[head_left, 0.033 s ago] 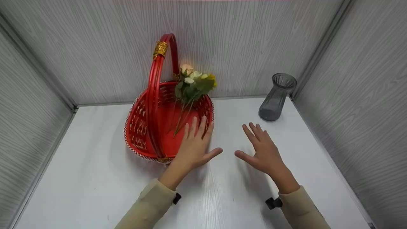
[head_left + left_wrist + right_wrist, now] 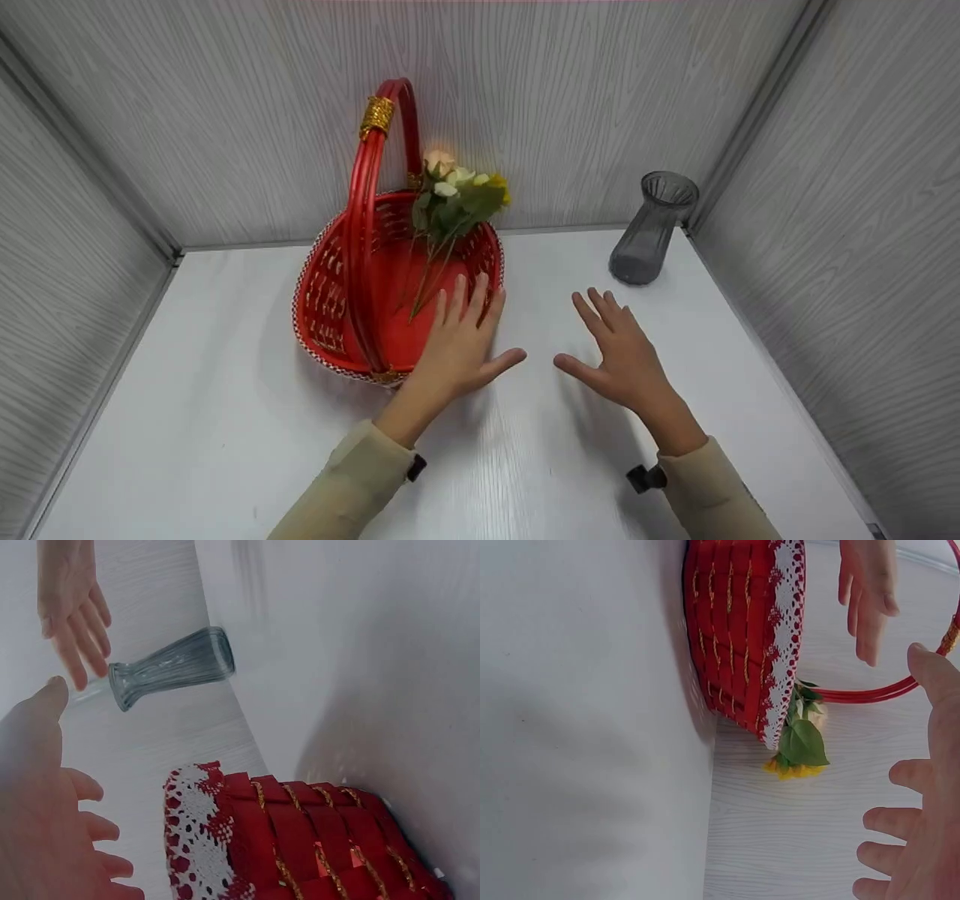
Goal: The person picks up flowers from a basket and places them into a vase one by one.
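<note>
With fingers spread, my left hand hovers above the front right rim of a red woven basket, holding nothing. The basket has a tall arched handle and a lace-trimmed edge. Inside it lean artificial flowers, peach, white and yellow blooms with green leaves, their heads over the back right rim. My right hand is in the air to the right of the basket, fingers extended and holding nothing. Beyond it, at the back right, stands a grey ribbed glass vase. The left wrist view also shows the vase.
The white tabletop carries the basket and the vase. Grey wood-grain panels enclose it at the back, left and right. The vase stands close to the back right corner, and the basket is near the back panel.
</note>
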### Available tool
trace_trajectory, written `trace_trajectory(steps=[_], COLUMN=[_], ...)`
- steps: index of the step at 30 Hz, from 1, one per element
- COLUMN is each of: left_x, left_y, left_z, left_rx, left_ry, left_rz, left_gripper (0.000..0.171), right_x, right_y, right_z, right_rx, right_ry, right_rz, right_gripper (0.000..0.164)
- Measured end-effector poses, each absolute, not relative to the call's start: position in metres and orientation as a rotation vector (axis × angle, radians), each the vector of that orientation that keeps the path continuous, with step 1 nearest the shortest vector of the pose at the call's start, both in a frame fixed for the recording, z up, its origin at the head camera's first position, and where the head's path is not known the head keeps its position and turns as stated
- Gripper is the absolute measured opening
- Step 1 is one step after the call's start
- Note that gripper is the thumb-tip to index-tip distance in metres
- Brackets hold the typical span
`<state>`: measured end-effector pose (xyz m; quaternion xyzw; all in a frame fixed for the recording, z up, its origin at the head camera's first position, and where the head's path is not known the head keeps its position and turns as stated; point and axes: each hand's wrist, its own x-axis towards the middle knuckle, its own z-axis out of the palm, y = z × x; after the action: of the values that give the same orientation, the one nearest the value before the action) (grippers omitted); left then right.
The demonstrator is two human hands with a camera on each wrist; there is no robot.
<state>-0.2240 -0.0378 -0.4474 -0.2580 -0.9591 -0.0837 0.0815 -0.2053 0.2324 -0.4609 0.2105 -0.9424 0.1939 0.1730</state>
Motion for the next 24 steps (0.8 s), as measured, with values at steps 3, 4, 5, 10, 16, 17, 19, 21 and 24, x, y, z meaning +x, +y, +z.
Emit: trace_trajectory(steps=[3, 4, 5, 10, 16, 17, 19, 21, 24], left_x=[-0.224, -0.224, -0.224, -0.226, -0.238, -0.240, -0.245, -0.248, -0.252], left_y=[-0.037, -0.038, -0.038, -0.039, -0.024, -0.021, -0.013, -0.007, 0.001], left_z=[-0.439, -0.434, -0.428, -0.412, -0.402, -0.401, -0.399, -0.398, -0.398], left_rx=[-0.801, -0.816, -0.826, -0.820, -0.863, -0.874, -0.891, -0.902, -0.913], left_ry=[-2.840, -2.832, -2.823, -2.812, -2.808, -2.805, -2.801, -2.805, -2.812], left_rz=[-0.225, -0.209, -0.189, -0.137, -0.140, -0.145, -0.162, -0.188, -0.216], left_gripper=[0.095, 0.094, 0.094, 0.094, 0.093, 0.093, 0.092, 0.092, 0.092], right_x=[-0.207, -0.208, -0.210, -0.218, -0.227, -0.228, -0.230, -0.231, -0.233], right_y=[0.234, 0.234, 0.234, 0.232, 0.236, 0.238, 0.243, 0.249, 0.257], right_z=[-0.458, -0.457, -0.455, -0.446, -0.435, -0.434, -0.431, -0.429, -0.426], right_rx=[0.592, 0.594, 0.599, 0.616, 0.584, 0.575, 0.552, 0.535, 0.515], right_ry=[-2.681, -2.686, -2.689, -2.689, -2.687, -2.683, -2.680, -2.681, -2.699], right_rz=[0.537, 0.528, 0.523, 0.516, 0.533, 0.539, 0.544, 0.541, 0.531], right_gripper=[0.089, 0.089, 0.089, 0.089, 0.091, 0.092, 0.093, 0.094, 0.094])
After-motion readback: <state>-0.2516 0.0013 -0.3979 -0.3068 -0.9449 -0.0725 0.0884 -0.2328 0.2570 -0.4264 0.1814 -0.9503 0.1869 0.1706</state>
